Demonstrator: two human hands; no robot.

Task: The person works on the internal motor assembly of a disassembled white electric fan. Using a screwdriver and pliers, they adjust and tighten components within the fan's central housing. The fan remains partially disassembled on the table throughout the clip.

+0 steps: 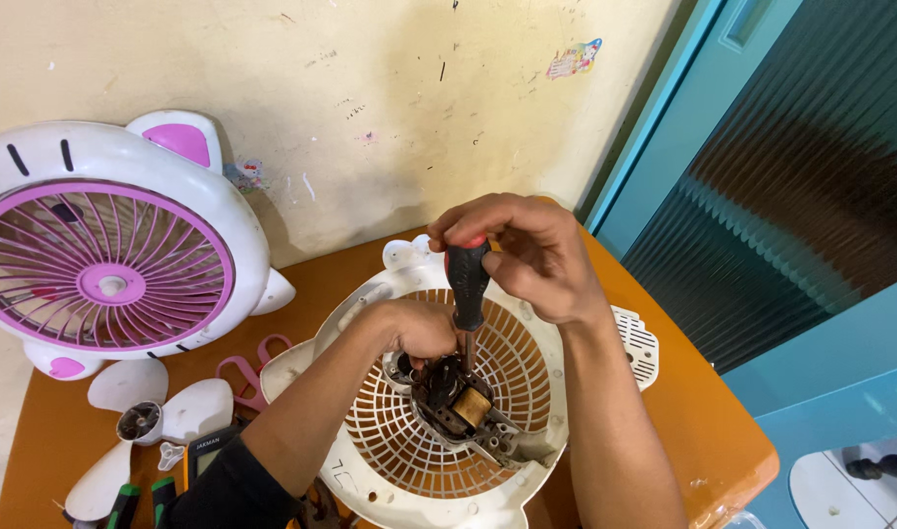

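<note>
while the right hand (527, 257) grips it, the screwdriver (467, 284) stands upright, tip down into the motor (458, 404); left hand (419, 328) clasps the motor.

Right hand (532, 260) grips screwdriver (467, 279) upright over fan motor (458, 407) — left hand (419, 328) steadies it.

Upright black-and-red screwdriver (467, 284) over copper-wound motor (458, 407) in white fan grille (527, 372).
</note>
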